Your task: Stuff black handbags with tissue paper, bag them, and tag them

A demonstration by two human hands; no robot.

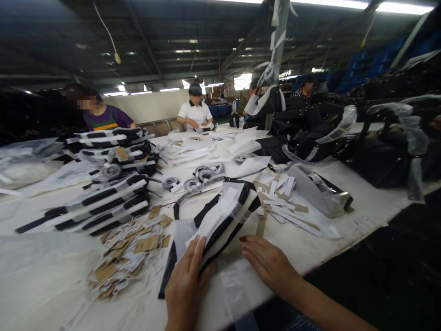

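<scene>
A black bag [247, 198] with white paper [214, 216] laid along it rests tilted on the table in front of me. My left hand [188, 276] grips its near end, fingers on the paper and thumb underneath. A dark strap runs beside the bag on the left. To the right of the bag, my right hand [267, 262] is apart from it, fingers stretched out and holding nothing. Brown and white tags [138, 243] with strings lie heaped left of my left hand. Beyond my right hand are loose white and brown paper strips [284, 202].
Stacks of wrapped black bags [110, 197] stand at the left. Coiled wrapped straps [206, 172] and paper sheets lie mid-table. A bag in clear plastic [319, 191] sits at right, with piled black bags [296, 115] behind. Several people are around the table's far side.
</scene>
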